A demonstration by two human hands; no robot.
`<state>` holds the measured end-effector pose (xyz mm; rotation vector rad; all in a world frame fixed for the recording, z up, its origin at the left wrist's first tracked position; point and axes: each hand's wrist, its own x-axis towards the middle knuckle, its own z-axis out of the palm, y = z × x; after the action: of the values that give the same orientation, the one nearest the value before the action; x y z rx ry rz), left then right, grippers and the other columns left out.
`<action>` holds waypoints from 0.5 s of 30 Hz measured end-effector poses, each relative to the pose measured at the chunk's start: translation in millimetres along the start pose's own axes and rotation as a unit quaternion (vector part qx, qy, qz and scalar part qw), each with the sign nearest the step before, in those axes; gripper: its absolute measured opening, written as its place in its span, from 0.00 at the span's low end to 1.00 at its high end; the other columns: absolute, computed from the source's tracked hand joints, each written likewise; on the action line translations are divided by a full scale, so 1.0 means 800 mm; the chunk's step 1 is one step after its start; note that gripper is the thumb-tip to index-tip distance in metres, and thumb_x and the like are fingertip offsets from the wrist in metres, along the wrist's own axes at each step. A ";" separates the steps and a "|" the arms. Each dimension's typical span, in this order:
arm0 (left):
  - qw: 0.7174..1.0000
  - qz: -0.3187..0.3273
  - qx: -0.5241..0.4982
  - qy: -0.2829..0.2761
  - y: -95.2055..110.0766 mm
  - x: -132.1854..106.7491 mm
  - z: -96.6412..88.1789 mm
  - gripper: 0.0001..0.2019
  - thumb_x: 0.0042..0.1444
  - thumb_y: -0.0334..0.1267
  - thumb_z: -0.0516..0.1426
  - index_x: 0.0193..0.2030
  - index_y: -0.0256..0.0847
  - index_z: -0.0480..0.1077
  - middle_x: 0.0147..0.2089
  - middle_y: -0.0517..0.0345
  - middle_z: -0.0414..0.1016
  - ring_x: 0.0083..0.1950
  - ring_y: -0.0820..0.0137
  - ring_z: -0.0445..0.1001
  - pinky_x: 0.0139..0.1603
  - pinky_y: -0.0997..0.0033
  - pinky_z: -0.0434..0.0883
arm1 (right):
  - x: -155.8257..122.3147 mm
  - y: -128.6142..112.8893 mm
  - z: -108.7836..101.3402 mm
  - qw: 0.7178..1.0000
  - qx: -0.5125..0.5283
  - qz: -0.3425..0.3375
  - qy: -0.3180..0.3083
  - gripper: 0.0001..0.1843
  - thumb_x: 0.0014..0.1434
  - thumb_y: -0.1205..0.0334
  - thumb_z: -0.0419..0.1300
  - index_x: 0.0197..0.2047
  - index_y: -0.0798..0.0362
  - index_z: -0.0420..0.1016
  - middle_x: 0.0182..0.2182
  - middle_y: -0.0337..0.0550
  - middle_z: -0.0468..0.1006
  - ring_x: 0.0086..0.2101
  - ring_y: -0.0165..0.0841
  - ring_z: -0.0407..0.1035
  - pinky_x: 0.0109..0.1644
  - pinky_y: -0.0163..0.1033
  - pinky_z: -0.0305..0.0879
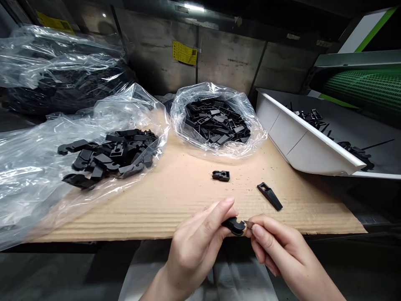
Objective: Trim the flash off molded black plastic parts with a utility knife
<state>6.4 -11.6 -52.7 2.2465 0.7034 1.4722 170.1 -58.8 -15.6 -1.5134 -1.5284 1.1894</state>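
Observation:
My left hand (200, 240) pinches a small black plastic part (234, 225) between thumb and fingers, just over the front edge of the cardboard sheet (175, 200). My right hand (275, 251) is closed on a thin small tool or blade (248, 224) whose tip touches the part's right end; I cannot make out what it is. Two loose black parts lie on the cardboard beyond my hands: a short clip (221, 175) and a longer wedge-shaped piece (270, 196).
An open clear bag (216, 119) holds many black parts at the back centre. Another clear bag (109, 156) with parts lies at the left. A white tray (300, 142) with black pieces stands at the right, beside a green conveyor (360, 83). More bagged parts (59, 71) sit at the far left.

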 end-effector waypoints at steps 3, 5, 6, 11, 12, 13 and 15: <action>1.000 -0.002 0.005 0.003 0.000 0.000 0.000 0.30 0.53 0.18 0.52 0.61 0.41 0.54 0.42 0.53 0.76 0.45 0.70 0.74 0.50 0.75 0.68 | 0.000 0.000 -0.002 1.000 -0.001 0.002 -0.006 0.18 0.62 0.53 0.46 0.24 0.53 0.61 0.18 0.33 0.59 0.18 0.22 0.51 0.19 0.29 0.47; 1.000 -0.002 -0.001 0.001 0.001 0.001 -0.001 0.30 0.53 0.18 0.52 0.61 0.41 0.54 0.42 0.54 0.76 0.45 0.71 0.74 0.49 0.75 0.68 | 0.001 -0.002 -0.005 1.000 -0.002 0.009 -0.024 0.17 0.62 0.53 0.46 0.27 0.54 0.64 0.17 0.32 0.59 0.17 0.22 0.50 0.19 0.29 0.46; 1.000 -0.004 -0.008 -0.002 0.001 0.002 -0.002 0.30 0.53 0.18 0.52 0.61 0.41 0.54 0.42 0.54 0.76 0.44 0.71 0.73 0.49 0.75 0.68 | 0.001 -0.004 -0.008 0.999 -0.004 0.011 -0.038 0.17 0.62 0.54 0.46 0.29 0.54 0.65 0.17 0.32 0.59 0.17 0.22 0.50 0.19 0.29 0.46; 0.998 -0.034 -0.050 -0.021 0.004 0.002 -0.006 0.29 0.53 0.20 0.52 0.61 0.42 0.54 0.41 0.58 0.76 0.42 0.74 0.74 0.48 0.79 0.68 | 0.008 -0.019 -0.028 0.991 -0.045 0.017 -0.128 0.15 0.63 0.56 0.46 0.31 0.55 0.67 0.16 0.31 0.58 0.17 0.21 0.50 0.19 0.28 0.46; 0.997 -0.042 -0.057 -0.022 0.004 0.002 -0.007 0.29 0.53 0.20 0.52 0.61 0.42 0.55 0.42 0.59 0.76 0.42 0.74 0.74 0.48 0.80 0.67 | 0.010 -0.021 -0.032 0.988 -0.050 0.025 -0.147 0.15 0.63 0.56 0.46 0.31 0.55 0.67 0.16 0.31 0.59 0.17 0.20 0.50 0.19 0.28 0.46; 0.996 -0.051 -0.064 -0.024 0.005 0.002 -0.007 0.29 0.53 0.20 0.52 0.61 0.42 0.55 0.42 0.59 0.76 0.43 0.75 0.73 0.48 0.81 0.67 | 0.013 -0.022 -0.035 0.985 -0.043 0.035 -0.165 0.15 0.63 0.56 0.46 0.31 0.56 0.67 0.15 0.31 0.59 0.16 0.20 0.50 0.19 0.27 0.45; 0.994 -0.064 -0.079 -0.030 0.004 0.002 -0.008 0.29 0.53 0.20 0.52 0.61 0.43 0.55 0.42 0.61 0.76 0.42 0.76 0.74 0.49 0.83 0.66 | 0.019 -0.020 -0.040 0.976 0.013 0.059 -0.210 0.16 0.62 0.55 0.47 0.31 0.56 0.67 0.15 0.30 0.59 0.15 0.18 0.48 0.17 0.25 0.44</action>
<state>2.2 -13.1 -47.0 2.0775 0.6749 1.3452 191.7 -37.9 8.7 -1.4105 -1.6981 1.6737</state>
